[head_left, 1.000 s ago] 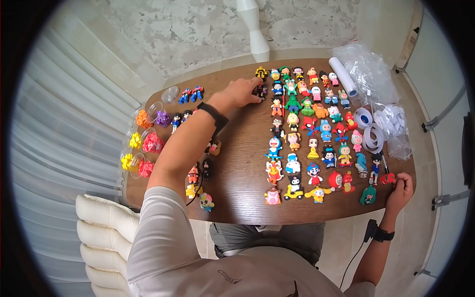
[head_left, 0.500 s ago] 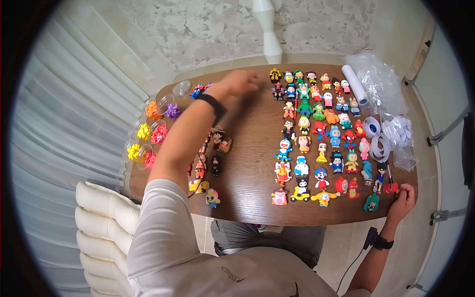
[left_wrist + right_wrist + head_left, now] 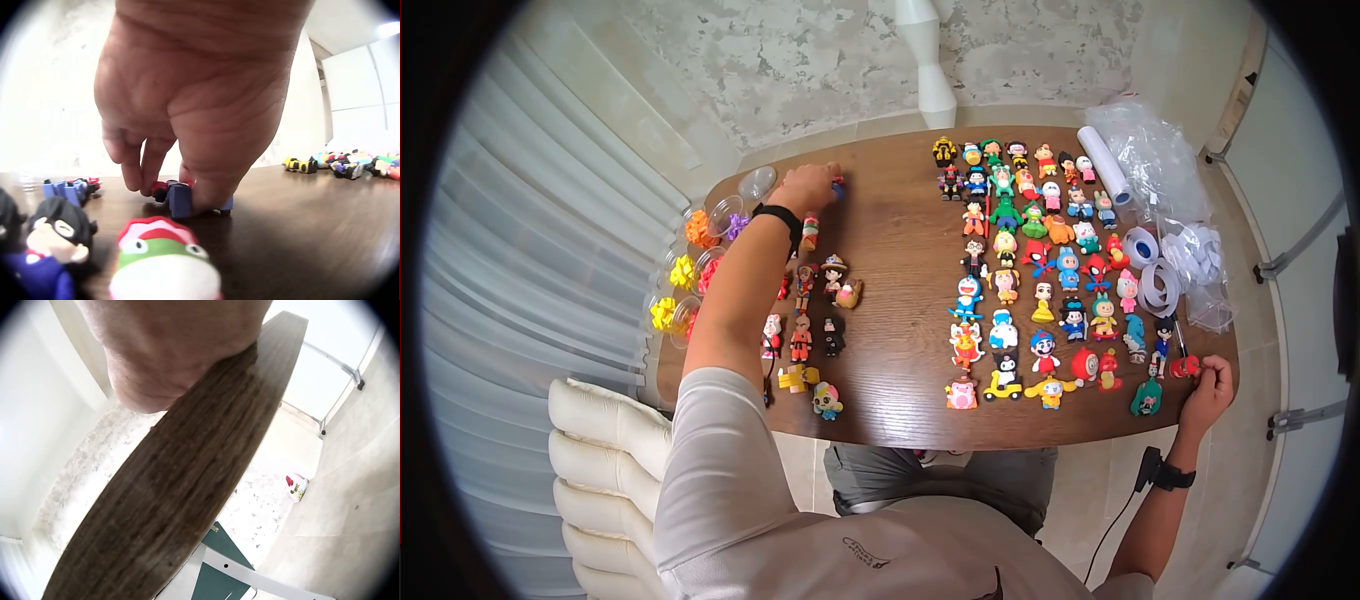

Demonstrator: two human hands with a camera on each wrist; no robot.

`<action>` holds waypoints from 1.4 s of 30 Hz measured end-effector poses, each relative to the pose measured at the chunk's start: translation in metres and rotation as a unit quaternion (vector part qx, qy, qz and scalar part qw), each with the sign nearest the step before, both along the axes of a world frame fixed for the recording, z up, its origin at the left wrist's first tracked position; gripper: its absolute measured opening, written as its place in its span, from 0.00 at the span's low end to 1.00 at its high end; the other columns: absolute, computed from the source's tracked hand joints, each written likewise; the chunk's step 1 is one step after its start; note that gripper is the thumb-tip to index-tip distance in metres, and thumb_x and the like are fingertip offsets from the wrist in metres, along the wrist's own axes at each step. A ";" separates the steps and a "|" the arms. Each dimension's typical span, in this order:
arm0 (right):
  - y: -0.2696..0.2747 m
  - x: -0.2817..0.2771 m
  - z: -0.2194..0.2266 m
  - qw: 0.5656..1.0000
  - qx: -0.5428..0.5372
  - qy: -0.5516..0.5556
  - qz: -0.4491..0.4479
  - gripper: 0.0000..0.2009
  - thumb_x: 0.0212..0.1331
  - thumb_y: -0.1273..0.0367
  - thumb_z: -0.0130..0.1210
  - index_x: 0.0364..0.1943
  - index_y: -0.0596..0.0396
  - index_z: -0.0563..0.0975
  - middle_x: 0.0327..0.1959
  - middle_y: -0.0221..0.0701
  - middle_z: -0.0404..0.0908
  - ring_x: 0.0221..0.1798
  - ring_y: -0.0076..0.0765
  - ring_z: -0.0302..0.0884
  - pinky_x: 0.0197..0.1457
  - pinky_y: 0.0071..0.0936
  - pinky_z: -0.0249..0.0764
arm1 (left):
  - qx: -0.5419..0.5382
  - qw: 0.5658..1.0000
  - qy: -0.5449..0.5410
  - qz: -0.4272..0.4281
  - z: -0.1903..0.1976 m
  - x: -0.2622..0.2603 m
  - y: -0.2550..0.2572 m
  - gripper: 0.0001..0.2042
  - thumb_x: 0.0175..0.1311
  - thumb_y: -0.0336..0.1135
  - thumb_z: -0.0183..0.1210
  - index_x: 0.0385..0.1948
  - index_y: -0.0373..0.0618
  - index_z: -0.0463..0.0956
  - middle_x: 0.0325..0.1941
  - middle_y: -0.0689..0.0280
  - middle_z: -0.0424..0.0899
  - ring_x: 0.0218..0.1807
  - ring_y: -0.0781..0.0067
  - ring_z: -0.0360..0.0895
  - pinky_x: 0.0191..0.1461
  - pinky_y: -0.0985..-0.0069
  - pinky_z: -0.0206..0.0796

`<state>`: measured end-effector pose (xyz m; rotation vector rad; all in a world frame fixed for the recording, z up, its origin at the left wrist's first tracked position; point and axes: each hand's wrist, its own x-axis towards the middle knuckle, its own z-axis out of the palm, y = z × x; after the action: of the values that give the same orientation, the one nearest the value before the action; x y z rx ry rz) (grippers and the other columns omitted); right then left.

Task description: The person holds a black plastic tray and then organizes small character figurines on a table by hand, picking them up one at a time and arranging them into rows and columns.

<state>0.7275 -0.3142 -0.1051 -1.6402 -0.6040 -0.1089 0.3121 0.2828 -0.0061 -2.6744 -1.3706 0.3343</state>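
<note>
My left hand (image 3: 810,190) is at the far left of the table, its thumb and fingers pinching a red and blue robot figure (image 3: 180,199) low over the wood. A second red and blue robot figure (image 3: 74,190) lies to its left in the left wrist view. Closer to that camera are a figure with a green and pink hood (image 3: 164,262) and a black-haired figure in blue (image 3: 62,231). My right hand (image 3: 1208,393) rests at the table's right edge with loosely bent fingers, beside a red-handled tool (image 3: 1185,367); its fingertips are hidden in the right wrist view.
Rows of small figures (image 3: 1005,280) fill the right half, headed by a yellow and black robot (image 3: 944,151). Clear cups with coloured bows (image 3: 683,272) line the left edge. Tape rolls (image 3: 1160,287), a white roll (image 3: 1105,165) and plastic bags (image 3: 1155,160) lie right.
My left hand has let go of the dark robot figure beside the right-hand rows and moved left to a red and blue robot figure, which it now pinches. My right hand stays put.
</note>
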 end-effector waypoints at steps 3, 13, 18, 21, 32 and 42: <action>0.001 0.000 0.000 1.000 0.000 -0.007 -0.005 0.07 0.66 0.78 0.47 0.35 0.58 0.78 0.29 0.23 0.75 0.31 0.15 0.68 0.35 0.15 0.64 | -0.022 0.998 -0.027 -0.049 -0.009 0.015 -0.007 0.23 0.58 0.38 0.61 0.58 0.52 0.75 0.50 0.52 0.86 0.55 0.47 0.81 0.58 0.55 0.73; 0.001 0.001 0.000 1.000 0.013 -0.004 0.009 0.07 0.65 0.78 0.47 0.36 0.59 0.78 0.28 0.23 0.74 0.30 0.15 0.69 0.34 0.15 0.65 | -0.105 0.967 -0.131 -0.192 -0.007 0.081 -0.131 0.25 0.57 0.39 0.62 0.58 0.47 0.73 0.45 0.51 0.86 0.49 0.45 0.82 0.56 0.56 0.73; 0.001 0.001 0.001 1.000 0.018 0.004 0.007 0.07 0.65 0.78 0.47 0.36 0.59 0.78 0.28 0.23 0.74 0.30 0.15 0.69 0.35 0.15 0.66 | -0.162 0.959 -0.099 -0.213 0.015 0.096 -0.112 0.27 0.59 0.39 0.61 0.63 0.47 0.70 0.50 0.49 0.85 0.52 0.46 0.82 0.58 0.57 0.72; -0.002 0.002 -0.002 1.000 0.019 0.009 0.016 0.07 0.65 0.78 0.46 0.36 0.59 0.78 0.28 0.23 0.74 0.30 0.16 0.69 0.35 0.16 0.66 | -0.080 0.968 -0.165 -0.171 0.004 0.113 -0.088 0.29 0.59 0.39 0.62 0.65 0.48 0.69 0.54 0.49 0.84 0.55 0.46 0.81 0.61 0.57 0.72; -0.002 0.003 -0.004 0.999 0.030 0.007 0.011 0.07 0.66 0.79 0.47 0.36 0.58 0.78 0.30 0.24 0.75 0.31 0.16 0.69 0.35 0.15 0.64 | -0.103 0.974 -0.112 -0.166 -0.007 0.149 -0.083 0.32 0.59 0.40 0.63 0.67 0.49 0.66 0.56 0.49 0.83 0.57 0.46 0.80 0.61 0.58 0.71; -0.002 0.003 -0.003 0.999 0.031 -0.002 0.013 0.07 0.66 0.79 0.47 0.36 0.58 0.78 0.29 0.24 0.75 0.31 0.16 0.69 0.34 0.15 0.64 | -0.080 0.973 -0.132 -0.169 -0.007 0.132 -0.076 0.33 0.59 0.41 0.63 0.68 0.44 0.65 0.55 0.47 0.82 0.55 0.45 0.80 0.60 0.57 0.71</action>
<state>0.7308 -0.3166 -0.1086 -1.5732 -0.6181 -0.1102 0.4442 0.2071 -0.0134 -3.1102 -0.9450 0.0547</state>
